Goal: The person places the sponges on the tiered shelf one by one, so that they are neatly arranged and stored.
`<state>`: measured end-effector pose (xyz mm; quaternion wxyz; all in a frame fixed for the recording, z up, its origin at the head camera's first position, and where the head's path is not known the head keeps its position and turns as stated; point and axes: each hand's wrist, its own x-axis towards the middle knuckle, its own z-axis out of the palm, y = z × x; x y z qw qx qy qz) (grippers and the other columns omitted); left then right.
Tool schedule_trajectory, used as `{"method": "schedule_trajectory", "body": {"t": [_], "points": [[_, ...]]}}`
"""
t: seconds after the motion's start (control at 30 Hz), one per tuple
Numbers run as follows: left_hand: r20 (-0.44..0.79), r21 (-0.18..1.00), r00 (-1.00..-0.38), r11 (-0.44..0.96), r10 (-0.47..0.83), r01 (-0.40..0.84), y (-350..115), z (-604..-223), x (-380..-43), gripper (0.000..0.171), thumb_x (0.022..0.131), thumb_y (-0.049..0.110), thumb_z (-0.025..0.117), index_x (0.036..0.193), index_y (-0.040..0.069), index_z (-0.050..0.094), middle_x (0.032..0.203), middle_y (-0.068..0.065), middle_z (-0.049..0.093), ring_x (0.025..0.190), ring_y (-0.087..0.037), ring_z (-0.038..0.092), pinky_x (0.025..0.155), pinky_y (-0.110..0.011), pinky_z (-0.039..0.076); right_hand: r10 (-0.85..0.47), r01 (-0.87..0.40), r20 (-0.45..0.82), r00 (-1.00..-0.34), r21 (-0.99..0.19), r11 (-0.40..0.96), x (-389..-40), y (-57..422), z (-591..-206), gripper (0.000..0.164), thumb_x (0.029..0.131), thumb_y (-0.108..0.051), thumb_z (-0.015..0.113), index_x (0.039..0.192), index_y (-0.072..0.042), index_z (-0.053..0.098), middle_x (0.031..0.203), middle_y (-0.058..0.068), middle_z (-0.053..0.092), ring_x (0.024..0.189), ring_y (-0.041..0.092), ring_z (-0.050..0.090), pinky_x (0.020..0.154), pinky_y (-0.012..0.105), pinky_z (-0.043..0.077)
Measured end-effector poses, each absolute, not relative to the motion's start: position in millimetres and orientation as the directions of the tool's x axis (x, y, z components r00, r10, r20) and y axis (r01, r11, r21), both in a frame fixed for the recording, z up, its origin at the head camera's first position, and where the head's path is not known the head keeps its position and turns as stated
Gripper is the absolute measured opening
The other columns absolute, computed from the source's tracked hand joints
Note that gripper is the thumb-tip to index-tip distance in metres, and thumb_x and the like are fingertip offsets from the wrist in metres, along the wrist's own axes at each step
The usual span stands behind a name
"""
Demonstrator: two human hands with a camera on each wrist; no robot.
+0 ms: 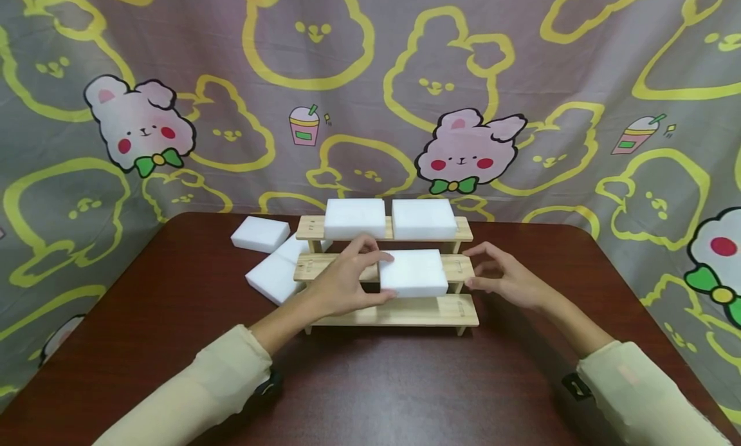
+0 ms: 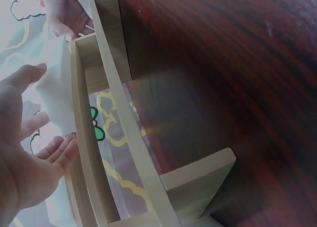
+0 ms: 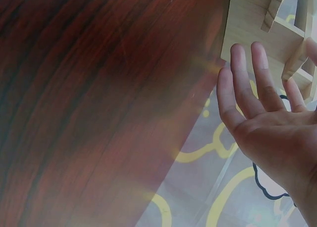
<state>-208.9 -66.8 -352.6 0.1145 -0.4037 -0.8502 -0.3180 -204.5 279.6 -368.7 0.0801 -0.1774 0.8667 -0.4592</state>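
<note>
A white foam block lies on the middle tier of a three-tier wooden stand, right of the tier's centre. My left hand pinches this block at its left end, thumb at the front corner and a finger at the back. Its other fingers lie near the tier's edge in the left wrist view. My right hand is at the right end of the middle tier, with thumb and fingertips at the plank's end. In the right wrist view, its fingers are spread and hold nothing.
Two white foam blocks, a left one and a right one, sit side by side on the top tier. More foam blocks lie on the dark brown table left of the stand. A patterned curtain hangs behind.
</note>
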Motion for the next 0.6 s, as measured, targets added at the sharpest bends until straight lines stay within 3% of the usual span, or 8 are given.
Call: {"method": "schedule_trajectory", "body": {"t": [0.17, 0.37, 0.6], "points": [[0.426, 0.435, -0.663, 0.503, 0.616, 0.747, -67, -351, -207, 0.052, 0.081, 0.031, 0.089, 0.123, 0.006, 0.071, 0.102, -0.007, 0.053, 0.084, -0.018, 0.053, 0.072, -0.026, 0.047, -0.382, -0.235, 0.025, -0.924, -0.825, 0.513, -204, 280, -368, 0.050, 0.095, -0.010, 0.075, 0.136, -0.001, 0.049, 0.104, 0.019, 0.066, 0.090, 0.025, 0.067, 0.073, 0.036, 0.054], [0.391, 0.478, -0.678, 0.492, 0.623, 0.728, -63, -350, -209, 0.044, 0.087, 0.025, 0.084, 0.124, 0.006, 0.069, 0.090, -0.004, 0.059, 0.085, -0.017, 0.059, 0.078, -0.026, 0.053, -0.383, -0.236, 0.027, -0.923, -0.827, 0.511, -204, 280, -369, 0.050, 0.095, -0.010, 0.075, 0.136, -0.001, 0.049, 0.105, 0.018, 0.066, 0.089, 0.025, 0.068, 0.073, 0.039, 0.055], [0.420, 0.507, -0.664, 0.447, 0.618, 0.737, -55, -349, -215, 0.032, 0.088, 0.016, 0.083, 0.114, 0.002, 0.070, 0.084, -0.004, 0.062, 0.081, -0.018, 0.059, 0.078, -0.029, 0.052, -0.382, -0.231, 0.024, -0.924, -0.831, 0.506, -204, 280, -368, 0.050, 0.095, -0.010, 0.075, 0.136, 0.000, 0.049, 0.103, 0.017, 0.067, 0.090, 0.026, 0.068, 0.073, 0.038, 0.055]]}}
